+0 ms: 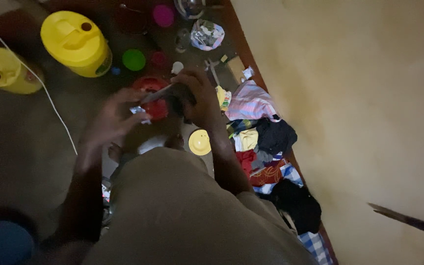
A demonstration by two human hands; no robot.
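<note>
1. I see my right hand [199,98] at frame centre, fingers closed around a dark object with a thin blade-like strip [157,93].
2. My left hand [111,120] pinches a small crumpled wrapper [139,112].
3. Two lidded yellow jugs [77,43] stand upper left; contents hidden.

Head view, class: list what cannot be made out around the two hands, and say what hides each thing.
- Left hand: motion blur smears the fingers and the small pale scrap they pinch.
- Right hand: covers the dark object it grips; only a thin light strip shows.
- Red round thing: half hidden behind both hands.
- Blue object: cut by the bottom-left edge, dim.
</note>
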